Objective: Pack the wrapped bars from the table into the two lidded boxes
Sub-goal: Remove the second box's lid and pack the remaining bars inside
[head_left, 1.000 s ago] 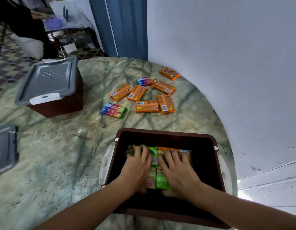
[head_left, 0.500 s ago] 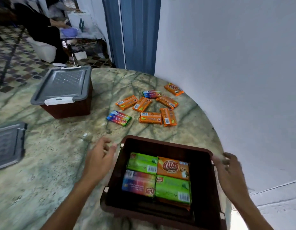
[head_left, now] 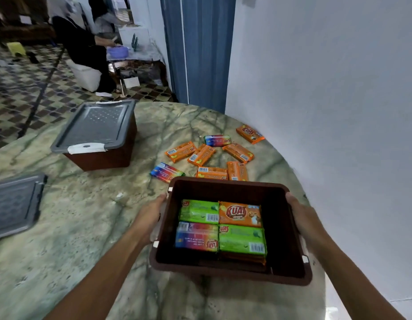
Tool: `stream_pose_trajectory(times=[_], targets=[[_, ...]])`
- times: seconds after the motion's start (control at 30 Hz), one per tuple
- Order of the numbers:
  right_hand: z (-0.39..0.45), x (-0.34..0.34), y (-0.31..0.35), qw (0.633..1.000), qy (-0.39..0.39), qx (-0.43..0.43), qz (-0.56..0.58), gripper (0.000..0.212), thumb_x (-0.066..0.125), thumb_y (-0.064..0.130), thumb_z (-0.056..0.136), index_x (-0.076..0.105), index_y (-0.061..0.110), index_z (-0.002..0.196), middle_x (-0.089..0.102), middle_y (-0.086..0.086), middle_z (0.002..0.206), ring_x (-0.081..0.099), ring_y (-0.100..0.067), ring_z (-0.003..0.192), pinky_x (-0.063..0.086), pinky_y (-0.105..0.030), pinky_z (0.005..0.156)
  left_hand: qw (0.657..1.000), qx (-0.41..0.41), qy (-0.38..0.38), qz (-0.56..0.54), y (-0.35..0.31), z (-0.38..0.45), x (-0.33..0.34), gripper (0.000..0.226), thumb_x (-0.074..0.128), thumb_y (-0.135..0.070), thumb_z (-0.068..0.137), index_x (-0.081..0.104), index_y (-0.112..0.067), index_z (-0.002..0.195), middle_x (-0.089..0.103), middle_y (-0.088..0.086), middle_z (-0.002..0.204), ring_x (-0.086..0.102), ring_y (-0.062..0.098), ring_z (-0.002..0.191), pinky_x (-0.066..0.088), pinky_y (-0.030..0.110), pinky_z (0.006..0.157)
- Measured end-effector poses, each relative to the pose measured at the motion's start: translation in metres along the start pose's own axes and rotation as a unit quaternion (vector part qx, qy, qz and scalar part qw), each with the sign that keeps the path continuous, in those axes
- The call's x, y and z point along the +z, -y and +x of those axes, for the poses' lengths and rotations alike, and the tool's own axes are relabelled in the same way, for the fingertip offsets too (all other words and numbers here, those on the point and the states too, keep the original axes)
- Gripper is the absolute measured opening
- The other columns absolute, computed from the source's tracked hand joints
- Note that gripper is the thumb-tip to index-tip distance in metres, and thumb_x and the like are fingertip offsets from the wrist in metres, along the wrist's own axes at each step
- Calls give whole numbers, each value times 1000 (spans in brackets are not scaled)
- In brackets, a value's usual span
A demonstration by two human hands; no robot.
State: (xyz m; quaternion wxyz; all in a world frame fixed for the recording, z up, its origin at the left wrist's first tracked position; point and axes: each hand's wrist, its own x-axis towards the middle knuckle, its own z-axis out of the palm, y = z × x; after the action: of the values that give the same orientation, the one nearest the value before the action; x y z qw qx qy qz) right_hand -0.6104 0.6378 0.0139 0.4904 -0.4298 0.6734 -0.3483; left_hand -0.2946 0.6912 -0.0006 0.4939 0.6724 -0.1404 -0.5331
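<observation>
Open brown box (head_left: 225,271) at 6 o'clock on the marble counter (head_left: 80,227), held at both side walls: left hand (head_left: 150,217) clasping the left wall, right hand (head_left: 303,218) clasping the right. Four wrapped bars (head_left: 221,227) packed flat inside. Loose bars (head_left: 212,155) scattered just beyond at 12 o'clock. Lidded box (head_left: 98,135) at 10 o'clock; spare grey lid (head_left: 14,204) at 9 o'clock.

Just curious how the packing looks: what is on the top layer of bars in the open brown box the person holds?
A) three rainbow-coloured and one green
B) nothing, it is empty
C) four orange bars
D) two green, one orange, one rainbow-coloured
D: in the open brown box lie a green bar and an orange bar at the far side, a rainbow-coloured bar and another green bar nearer.
</observation>
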Motion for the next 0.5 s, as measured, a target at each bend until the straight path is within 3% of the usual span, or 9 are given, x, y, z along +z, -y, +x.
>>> stream_pose_trajectory(times=[0.13, 0.23, 0.3, 0.37, 0.43, 0.5], targets=[[34, -9, -5, 999, 29, 24, -24, 47, 51, 50, 93, 74, 11, 81, 75, -8, 82, 70, -23, 80, 52, -38, 81, 1000, 0, 30, 3, 4, 10, 23, 32, 47, -30, 98, 67, -7, 88, 71, 8, 63, 68, 19, 55, 51, 24, 48], [53, -21, -6, 984, 21, -25, -174, 51, 49, 51, 93, 68, 4, 91, 71, -16, 90, 65, -24, 79, 47, -35, 73, 976, 98, -19, 194, -10, 16, 27, 28, 48, -23, 97, 66, -17, 77, 67, 0, 68, 63, 19, 70, 43, 25, 55], [62, -26, 14, 941, -48, -139, -306, 37, 54, 48, 91, 61, 14, 105, 63, -6, 102, 60, -25, 89, 41, -32, 74, 920, 212, -66, 324, -35, 27, 29, 20, 54, -21, 95, 61, -22, 75, 62, -2, 77, 57, 20, 72, 40, 29, 60], [75, -12, 50, 935, -59, -223, -269, 27, 59, 37, 89, 57, 21, 111, 58, 1, 102, 59, -21, 91, 40, -30, 75, 865, 326, -65, 376, -64, 41, 48, 9, 66, -20, 87, 58, -22, 84, 60, -4, 81, 56, 15, 67, 42, 29, 61], [105, 26, 83, 934, 30, -247, -257, 22, 60, 32, 88, 56, 22, 108, 60, 2, 94, 59, -20, 85, 44, -31, 74, 795, 391, 14, 464, -84, 64, 91, 23, 72, -26, 78, 60, -22, 98, 60, -6, 86, 59, 15, 72, 47, 30, 67], [137, 72, 100, 894, 128, -249, -349, 32, 60, 30, 85, 54, 20, 115, 62, -2, 103, 59, -23, 94, 47, -33, 77, 710, 378, 102, 585, -92, 92, 141, 42, 74, -29, 76, 59, -20, 114, 63, -1, 102, 61, 19, 93, 48, 31, 79]])
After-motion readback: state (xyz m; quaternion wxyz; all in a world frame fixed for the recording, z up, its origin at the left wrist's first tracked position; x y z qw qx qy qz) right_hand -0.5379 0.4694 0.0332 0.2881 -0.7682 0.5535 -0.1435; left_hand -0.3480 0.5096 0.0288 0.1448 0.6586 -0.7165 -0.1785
